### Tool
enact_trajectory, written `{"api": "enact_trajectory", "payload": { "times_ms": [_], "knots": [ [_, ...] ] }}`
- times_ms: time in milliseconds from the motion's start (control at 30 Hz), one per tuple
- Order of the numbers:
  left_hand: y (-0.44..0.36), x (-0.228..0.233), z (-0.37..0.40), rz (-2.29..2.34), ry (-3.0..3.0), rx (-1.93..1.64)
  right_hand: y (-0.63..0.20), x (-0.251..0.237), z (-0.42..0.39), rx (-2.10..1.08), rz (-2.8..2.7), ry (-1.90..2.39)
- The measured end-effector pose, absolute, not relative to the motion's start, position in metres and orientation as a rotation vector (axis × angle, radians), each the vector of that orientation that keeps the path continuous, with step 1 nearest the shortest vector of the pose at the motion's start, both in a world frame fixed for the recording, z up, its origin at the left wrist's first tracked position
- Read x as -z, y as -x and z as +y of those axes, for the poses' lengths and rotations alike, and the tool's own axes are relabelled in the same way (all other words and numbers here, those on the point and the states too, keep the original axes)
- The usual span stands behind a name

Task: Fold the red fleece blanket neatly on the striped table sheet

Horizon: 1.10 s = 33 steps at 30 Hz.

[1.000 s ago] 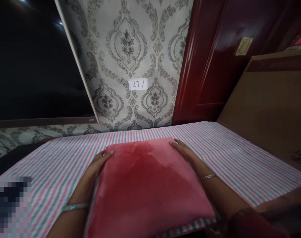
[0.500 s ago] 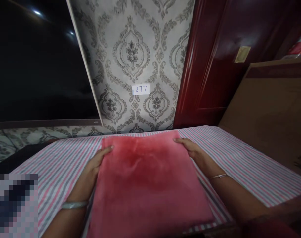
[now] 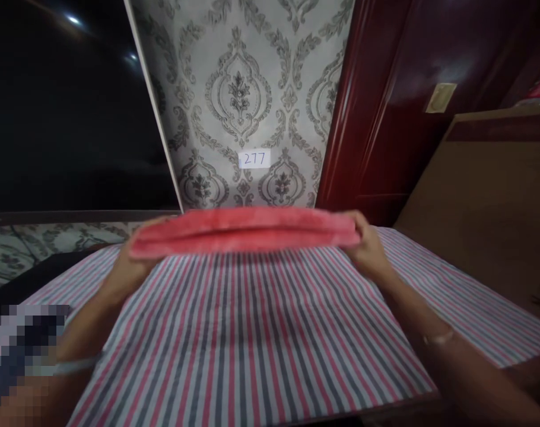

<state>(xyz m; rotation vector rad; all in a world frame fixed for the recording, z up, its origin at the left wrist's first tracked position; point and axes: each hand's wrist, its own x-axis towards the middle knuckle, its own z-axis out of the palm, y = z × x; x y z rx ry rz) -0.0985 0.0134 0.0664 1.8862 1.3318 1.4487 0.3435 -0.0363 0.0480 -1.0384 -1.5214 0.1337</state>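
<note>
A flat red velvet cushion cover (image 3: 245, 230) is held edge-on, lifted off the striped cloth (image 3: 252, 332) toward the far side of the surface. My left hand (image 3: 130, 267) grips its left end from below. Its right end is gripped by my right hand (image 3: 368, 249). Both arms reach forward, each with a bangle at the wrist. The striped pink, grey and white cloth lies spread flat under the cushion cover.
Grey damask wallpaper (image 3: 238, 101) with a small label reading 277 (image 3: 254, 158) stands straight ahead. A dark screen (image 3: 65, 118) fills the left, a dark red door (image 3: 386, 107) the right, and a brown wooden panel (image 3: 492, 201) rises at the far right.
The cushion cover lay flat on the striped cloth under both hands. It slid away from me and is now raised off the cloth, seen edge-on, with the cloth uncovered.
</note>
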Motion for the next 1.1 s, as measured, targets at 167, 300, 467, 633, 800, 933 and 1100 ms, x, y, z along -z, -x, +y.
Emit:
{"api": "enact_trajectory", "payload": {
  "times_ms": [167, 300, 467, 633, 800, 933, 1100],
  "knots": [
    [0.133, 0.067, -0.021, 1.292, -2.156, -1.099, -0.337, 0.089, -0.089, -0.304, -1.872, 1.184],
    [0.151, 0.087, -0.040, 1.490, -2.111, -0.974, -0.347, 0.110, -0.107, -0.364, -1.927, 1.270],
    [0.111, 0.039, -0.046, 1.734, -2.233, -0.959, -0.329, 0.062, -0.105, -0.194, -1.802, 1.379],
    [0.019, 0.027, -0.035, 1.467, -2.671, -0.626, -0.254, 0.038, -0.074, -0.078, -2.101, 1.486],
    [-0.015, 0.052, -0.017, 1.570, -2.774, -0.353, -0.222, 0.054, -0.044, -0.043, -2.247, 1.772],
    [-0.012, 0.070, -0.015, 1.594, -2.775, -0.294, -0.224, 0.070, -0.042, -0.053, -2.272, 1.808],
    [-0.012, 0.077, -0.014, 1.595, -2.781, -0.318, -0.225, 0.075, -0.042, -0.097, -2.275, 1.813]
  ]
}}
